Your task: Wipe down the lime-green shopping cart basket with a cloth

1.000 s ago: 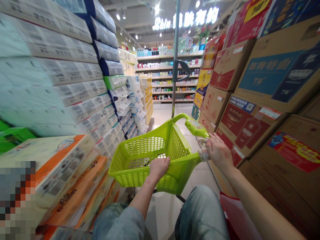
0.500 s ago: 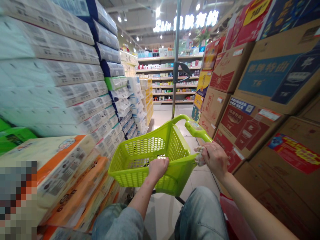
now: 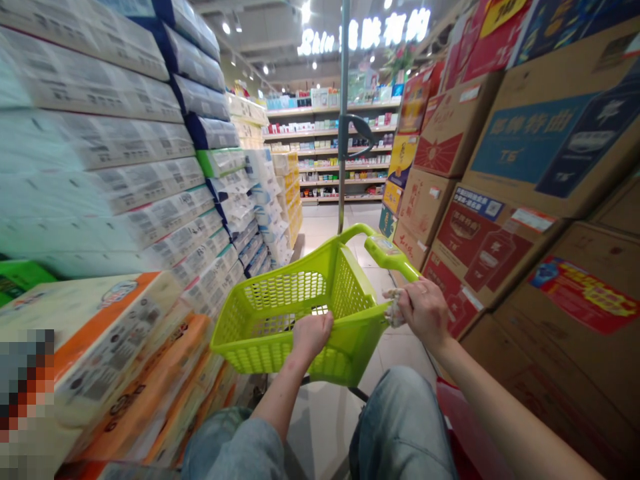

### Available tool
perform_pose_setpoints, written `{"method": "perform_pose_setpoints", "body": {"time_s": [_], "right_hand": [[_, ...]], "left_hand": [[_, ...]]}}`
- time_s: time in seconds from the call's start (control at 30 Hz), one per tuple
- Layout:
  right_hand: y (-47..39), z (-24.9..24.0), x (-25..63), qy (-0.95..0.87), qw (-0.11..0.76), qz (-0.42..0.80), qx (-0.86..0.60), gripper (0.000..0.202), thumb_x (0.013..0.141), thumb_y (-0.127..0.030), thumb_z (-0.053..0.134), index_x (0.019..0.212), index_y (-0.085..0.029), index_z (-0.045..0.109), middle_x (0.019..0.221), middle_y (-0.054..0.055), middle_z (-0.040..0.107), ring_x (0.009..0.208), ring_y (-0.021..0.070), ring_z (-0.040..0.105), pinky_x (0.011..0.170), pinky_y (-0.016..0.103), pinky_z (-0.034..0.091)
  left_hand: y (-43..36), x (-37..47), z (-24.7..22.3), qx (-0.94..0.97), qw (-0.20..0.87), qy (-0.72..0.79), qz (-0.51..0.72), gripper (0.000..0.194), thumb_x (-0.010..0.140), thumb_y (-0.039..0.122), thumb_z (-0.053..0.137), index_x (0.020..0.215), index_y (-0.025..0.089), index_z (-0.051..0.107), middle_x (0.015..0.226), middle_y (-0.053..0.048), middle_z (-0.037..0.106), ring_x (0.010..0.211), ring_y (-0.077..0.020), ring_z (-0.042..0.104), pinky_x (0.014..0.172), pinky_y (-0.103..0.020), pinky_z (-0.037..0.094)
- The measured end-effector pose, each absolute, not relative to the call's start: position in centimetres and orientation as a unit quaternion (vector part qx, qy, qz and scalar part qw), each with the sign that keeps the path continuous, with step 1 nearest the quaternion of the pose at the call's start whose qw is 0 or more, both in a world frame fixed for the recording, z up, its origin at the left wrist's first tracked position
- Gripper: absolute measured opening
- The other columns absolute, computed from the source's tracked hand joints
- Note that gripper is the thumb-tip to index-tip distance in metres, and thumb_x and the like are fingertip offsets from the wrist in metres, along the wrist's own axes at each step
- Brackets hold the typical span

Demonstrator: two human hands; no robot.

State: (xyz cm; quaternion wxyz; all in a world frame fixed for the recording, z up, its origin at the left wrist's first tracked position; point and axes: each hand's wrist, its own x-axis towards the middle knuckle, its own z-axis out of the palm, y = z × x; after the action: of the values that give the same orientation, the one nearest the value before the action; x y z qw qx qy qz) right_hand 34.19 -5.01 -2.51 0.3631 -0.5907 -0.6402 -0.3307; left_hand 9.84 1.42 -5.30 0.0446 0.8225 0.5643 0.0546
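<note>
Left hand, closed, grips the rim of the green basket, lower centre; right hand, partly curled, holds a crumpled cloth (pale, patterned).

The clothing is casual and pale blue. At seven o'clock in the view a loose sleeve in soft grey-blue cloth ends along the left forearm, which is bare from there down. The left hand, near six o'clock, is ungloved, with a faint small mark at its wrist. The right hand, toward four o'clock, is bare too, with what looks like a thin ring on one finger, and its forearm is uncovered. Faded blue jeans cover both legs: the right knee at five o'clock is washed lighter, while the left leg, just past seven, looks mottled.
</note>
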Motion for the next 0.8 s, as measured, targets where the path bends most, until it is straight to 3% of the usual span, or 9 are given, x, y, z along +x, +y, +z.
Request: {"method": "perform_pose_setpoints", "body": {"time_s": [0.4, 0.63, 0.8], "right_hand": [[-5.2, -2.5, 33.4, -0.599, 0.409, -0.307, -0.616, 0.021, 0.082, -0.021, 0.043, 0.068, -0.019, 0.057, 0.071, 0.004, 0.061, 0.080, 0.0181, 0.052, 0.090, 0.034, 0.037], [-4.3, -0.9, 32.3, -0.602, 0.259, -0.318, -0.685, 0.032, 0.085, -0.025, 0.041, 0.058, -0.018, 0.056, 0.060, 0.004, 0.060, 0.066, 0.0163, 0.049, 0.077, 0.030, 0.033], [-4.3, -0.4, 30.2, -0.616, 0.211, -0.292, -0.700, 0.031, 0.085, -0.026, 0.040, 0.063, -0.016, 0.060, 0.065, 0.006, 0.064, 0.067, 0.0174, 0.054, 0.072, 0.031, 0.031]], "left_hand": [[1.5, 9.9, -5.6, 0.824, 0.016, 0.564, 0.037, 0.064, 0.093, 0.041, 0.011, 0.083, 0.019, 0.070, 0.080, -0.010, 0.069, 0.080, -0.0205, 0.064, 0.068, -0.029, 0.044], [2.0, 10.2, -5.6, 0.819, 0.007, 0.572, 0.039, 0.065, 0.093, 0.042, 0.010, 0.082, 0.018, 0.070, 0.082, -0.010, 0.070, 0.081, -0.0212, 0.064, 0.068, -0.030, 0.044], [2.2, 10.1, -5.6, 0.816, 0.011, 0.577, 0.028, 0.063, 0.093, 0.041, 0.011, 0.083, 0.018, 0.069, 0.085, -0.011, 0.070, 0.082, -0.0209, 0.064, 0.069, -0.030, 0.044]]}}
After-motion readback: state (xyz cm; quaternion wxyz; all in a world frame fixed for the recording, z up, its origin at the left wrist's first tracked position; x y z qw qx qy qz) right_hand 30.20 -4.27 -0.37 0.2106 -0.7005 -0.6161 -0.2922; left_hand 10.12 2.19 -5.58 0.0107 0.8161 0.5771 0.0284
